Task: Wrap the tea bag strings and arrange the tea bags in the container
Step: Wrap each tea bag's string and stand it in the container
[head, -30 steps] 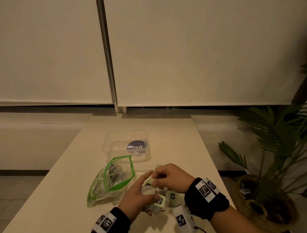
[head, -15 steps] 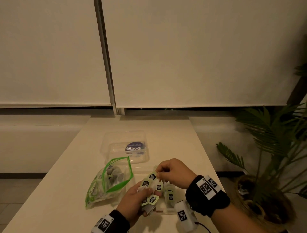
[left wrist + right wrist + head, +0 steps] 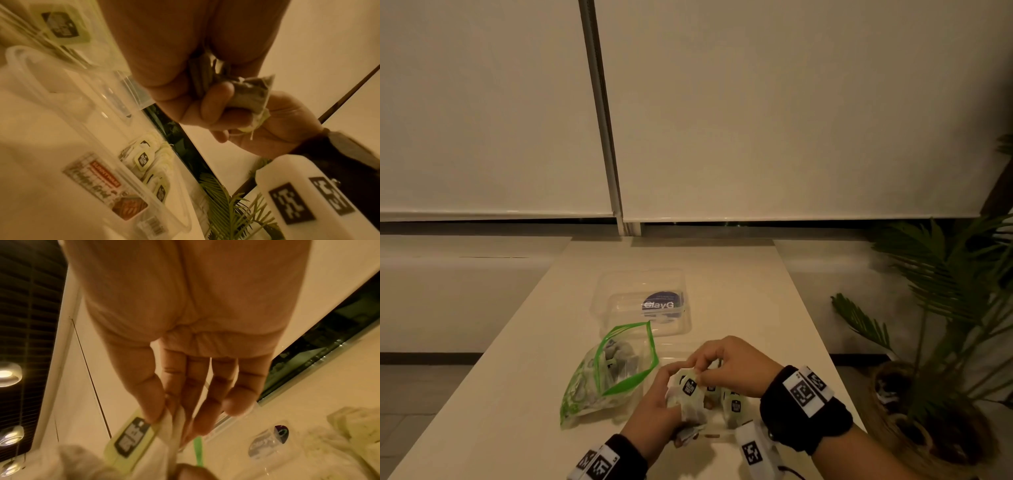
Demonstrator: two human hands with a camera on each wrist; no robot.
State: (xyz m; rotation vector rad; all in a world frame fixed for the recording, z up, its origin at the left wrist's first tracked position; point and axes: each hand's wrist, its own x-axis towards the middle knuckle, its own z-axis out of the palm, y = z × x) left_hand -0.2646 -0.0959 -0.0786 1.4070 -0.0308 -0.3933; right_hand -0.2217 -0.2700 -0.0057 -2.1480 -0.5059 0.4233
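Observation:
My left hand [image 3: 667,394] grips a bundle of tea bags [image 3: 688,394] with green-and-black tags, low over the table's near end. In the left wrist view its fingers [image 3: 216,97] curl round the crumpled tea bags [image 3: 252,92]. My right hand [image 3: 700,373] meets the bundle from above. Its thumb and forefinger [image 3: 166,420] pinch the white top edge of one tea bag [image 3: 174,431], beside a tag [image 3: 131,433]. Under both hands lies a clear container [image 3: 722,435] holding several tea bags [image 3: 736,406], also seen in the left wrist view [image 3: 144,159]. The strings are too thin to make out.
An open zip bag [image 3: 613,373] with a green seal holds more tea bags just left of my hands. A clear lid [image 3: 643,301] with a blue round label lies farther back. A potted palm [image 3: 945,308] stands off the table's right edge.
My right hand has come down onto the bundle in my left hand. The tags that hung spread between the hands are now bunched together.

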